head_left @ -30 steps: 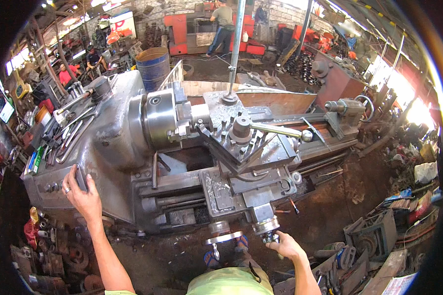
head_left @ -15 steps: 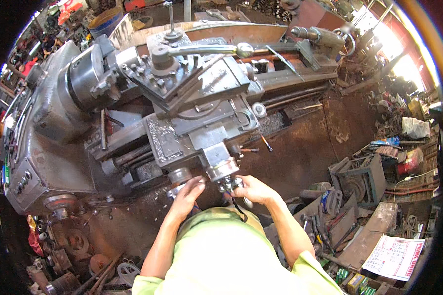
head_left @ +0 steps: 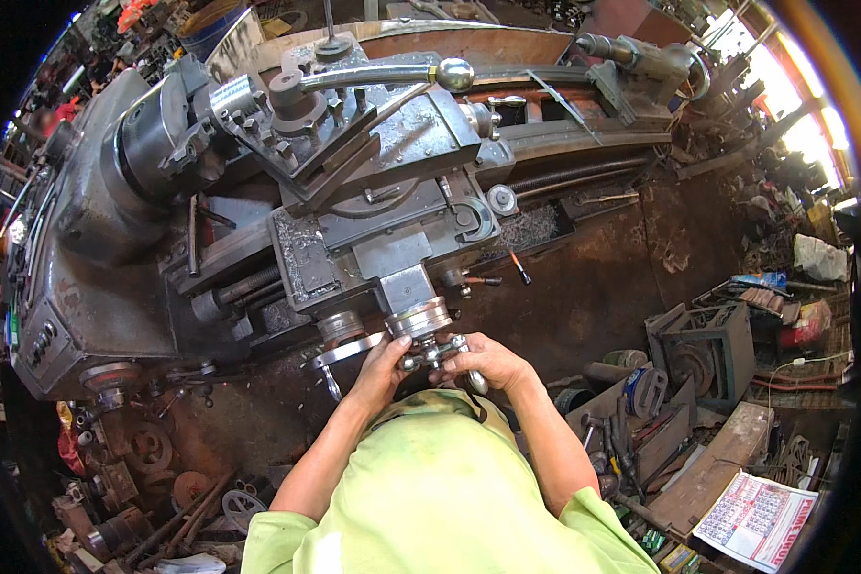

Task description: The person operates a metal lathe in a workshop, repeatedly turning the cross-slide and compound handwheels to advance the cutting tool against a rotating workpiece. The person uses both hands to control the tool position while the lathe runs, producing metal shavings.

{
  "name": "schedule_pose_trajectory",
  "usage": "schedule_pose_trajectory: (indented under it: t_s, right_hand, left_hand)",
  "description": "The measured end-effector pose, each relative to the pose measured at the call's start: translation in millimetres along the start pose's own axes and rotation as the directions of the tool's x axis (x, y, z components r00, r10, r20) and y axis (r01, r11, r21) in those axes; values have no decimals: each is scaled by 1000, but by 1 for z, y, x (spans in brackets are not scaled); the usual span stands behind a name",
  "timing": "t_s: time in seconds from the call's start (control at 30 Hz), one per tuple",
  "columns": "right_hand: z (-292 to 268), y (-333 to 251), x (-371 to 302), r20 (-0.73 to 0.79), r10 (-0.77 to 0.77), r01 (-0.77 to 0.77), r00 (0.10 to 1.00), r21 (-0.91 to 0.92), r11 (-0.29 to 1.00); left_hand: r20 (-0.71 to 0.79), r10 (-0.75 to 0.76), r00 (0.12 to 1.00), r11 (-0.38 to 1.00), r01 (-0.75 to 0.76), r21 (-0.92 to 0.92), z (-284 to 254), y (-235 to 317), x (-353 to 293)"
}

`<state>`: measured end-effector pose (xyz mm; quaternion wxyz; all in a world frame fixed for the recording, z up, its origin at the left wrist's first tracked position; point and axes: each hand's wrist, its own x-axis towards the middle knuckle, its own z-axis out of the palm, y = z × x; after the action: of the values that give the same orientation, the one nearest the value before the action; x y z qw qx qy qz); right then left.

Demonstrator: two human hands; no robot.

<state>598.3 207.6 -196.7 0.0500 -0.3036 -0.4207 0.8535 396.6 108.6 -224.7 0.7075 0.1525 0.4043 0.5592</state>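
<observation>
Left hand: I see the bare left hand with bent fingers, grasping the left side of the silver metal crank handle with ball ends; how firmly, I cannot tell.
Right hand: The bare right hand has its fingers curled on the right side of the same handle; its palm is hidden from me.
Crank handle: It is between the two hands, just below the round silver metal collar and near the yellow-green shirt.
Handwheel: A silver metal handwheel with a small grip stands just beside the left hand.
Carriage: On the left part of the grey metal lathe carriage I notice many small metal shavings.
Tool post: A long silver lever with a ball end reaches rightward from the dark metal tool post.
Chuck: The large round steel chuck is at upper left, with a short, shiny ribbed cylinder at its right side.
Lower right: I see a white printed sheet with red marks near a brown wooden board.
</observation>
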Motion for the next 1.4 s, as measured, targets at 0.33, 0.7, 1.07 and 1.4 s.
schedule_pose_trajectory:
  t_s: [0.33,0.7,1.07,1.4]
  right_hand:
    - [-4,3,3,38,-18,16,999,57,998]
    - [-16,18,11,152,-93,53,984,249,967]
    - [-13,17,10,71,-41,28,997,179,983]
    - [38,29,-2,16,100,-91,995,-303,949]
  left_hand:
    - [14,-9,1000,1000,9,-2,5,8,0]
    - [-65,10,998,987,1,163,6,9,4]
    - [-24,-33,999,994,35,101,5,9,5]
    - [-234,-107,966,975,148,164,-41,6,-19]
